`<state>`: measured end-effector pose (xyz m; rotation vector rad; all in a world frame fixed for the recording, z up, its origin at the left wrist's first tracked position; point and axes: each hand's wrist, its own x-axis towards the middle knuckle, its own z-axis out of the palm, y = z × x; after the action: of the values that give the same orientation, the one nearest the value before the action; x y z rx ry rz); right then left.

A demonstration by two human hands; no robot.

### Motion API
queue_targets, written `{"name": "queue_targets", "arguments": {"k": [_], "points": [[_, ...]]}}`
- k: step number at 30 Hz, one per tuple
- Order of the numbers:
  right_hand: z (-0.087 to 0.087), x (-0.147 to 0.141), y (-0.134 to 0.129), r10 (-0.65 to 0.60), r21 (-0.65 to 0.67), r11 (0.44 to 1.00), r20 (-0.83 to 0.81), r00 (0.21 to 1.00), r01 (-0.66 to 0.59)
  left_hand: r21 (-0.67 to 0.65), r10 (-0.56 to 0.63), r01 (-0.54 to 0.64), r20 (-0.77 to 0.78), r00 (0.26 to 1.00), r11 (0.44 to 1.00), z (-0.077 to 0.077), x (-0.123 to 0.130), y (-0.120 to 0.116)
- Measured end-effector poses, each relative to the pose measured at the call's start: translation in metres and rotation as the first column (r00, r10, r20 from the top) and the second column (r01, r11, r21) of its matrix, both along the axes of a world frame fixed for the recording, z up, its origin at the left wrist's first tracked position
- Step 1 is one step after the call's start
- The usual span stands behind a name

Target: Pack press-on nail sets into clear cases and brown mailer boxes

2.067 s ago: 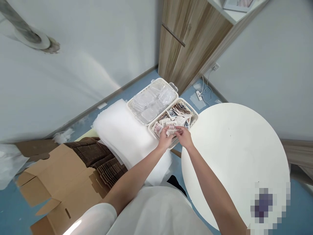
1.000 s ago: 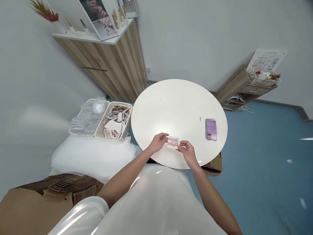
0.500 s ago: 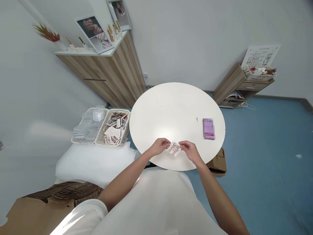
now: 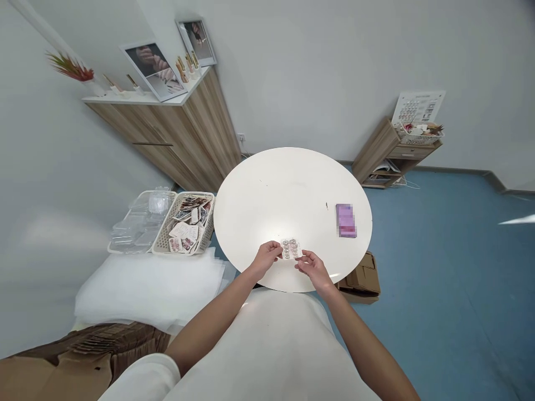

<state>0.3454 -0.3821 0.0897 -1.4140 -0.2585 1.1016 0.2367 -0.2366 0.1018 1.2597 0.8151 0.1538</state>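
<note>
A small white card with two columns of shiny pink-silver pieces (image 4: 291,248), which look like press-on nails, is held over the near part of the round white table (image 4: 259,184). My left hand (image 4: 266,258) is closed on the card's left edge, thumb and fingers pinching it. At the lower right corner, my right hand (image 4: 313,268) has its fingers closed around the card's edge. The card's face is turned up towards me. A blurred purple packet (image 4: 346,220) lies on the table to the right, and a tiny dark item (image 4: 326,206) is beside it.
Left of the table stand a basket of cards (image 4: 205,233) and a basket of clear plastic packaging (image 4: 136,225). White sheeting (image 4: 142,287) lies nearer me. A cardboard box (image 4: 364,278) is under the table's right side. A wooden cabinet (image 4: 204,128) and a small shelf unit (image 4: 378,153) stand behind.
The card has turned from a slanted position to nearly square, and both hands have turned with it. The right fingers have shifted to the lower right corner. The whole view has shifted slightly.
</note>
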Motion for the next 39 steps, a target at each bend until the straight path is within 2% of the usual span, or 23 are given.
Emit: {"name": "queue_targets", "arguments": {"k": [3, 8, 14, 18, 21, 26, 33, 36, 39], "points": [[0.000, -0.006, 0.001, -0.033, 0.019, 0.999, -0.039, 0.999, 0.034, -0.024, 0.036, -0.036, 0.014, 0.999, 0.999, -0.001, 0.002, -0.008], [0.001, -0.005, 0.009, -0.102, 0.008, 0.995, 0.043, 0.994, 0.102, 0.014, 0.015, -0.014, -0.023, 1.000, 1.000, -0.001, -0.002, -0.018], [0.000, -0.005, 0.018, -0.068, 0.027, 0.997, 0.053, 0.996, 0.067, 0.062, -0.008, 0.010, -0.035, 0.999, 0.998, -0.001, -0.015, -0.020], [-0.005, -0.007, 0.024, -0.093, 0.038, 0.995, 0.084, 0.992, 0.090, 0.195, 0.067, -0.061, -0.027, 0.997, 0.979, -0.004, -0.022, -0.016], [-0.009, -0.008, 0.026, -0.093, 0.040, 0.995, 0.101, 0.991, 0.089, 0.293, 0.074, -0.056, -0.050, 0.996, 0.955, -0.007, -0.025, -0.014], [-0.016, -0.008, 0.031, -0.101, -0.012, 0.994, 0.172, 0.980, 0.104, 0.305, 0.082, -0.064, -0.046, 0.996, 0.950, -0.013, -0.027, -0.015], [-0.026, -0.012, 0.044, -0.159, -0.087, 0.979, 0.253, 0.954, 0.186, 0.286, 0.102, -0.083, -0.051, 0.994, 0.955, -0.024, -0.028, -0.010], [-0.030, -0.017, 0.053, -0.128, -0.134, 0.976, 0.279, 0.952, 0.170, 0.290, 0.106, -0.087, -0.051, 0.993, 0.953, -0.031, -0.031, -0.006], [-0.034, -0.025, 0.069, -0.040, -0.178, 0.979, 0.316, 0.948, 0.101, 0.314, 0.168, -0.138, -0.072, 0.983, 0.939, -0.036, -0.039, 0.005]]}}
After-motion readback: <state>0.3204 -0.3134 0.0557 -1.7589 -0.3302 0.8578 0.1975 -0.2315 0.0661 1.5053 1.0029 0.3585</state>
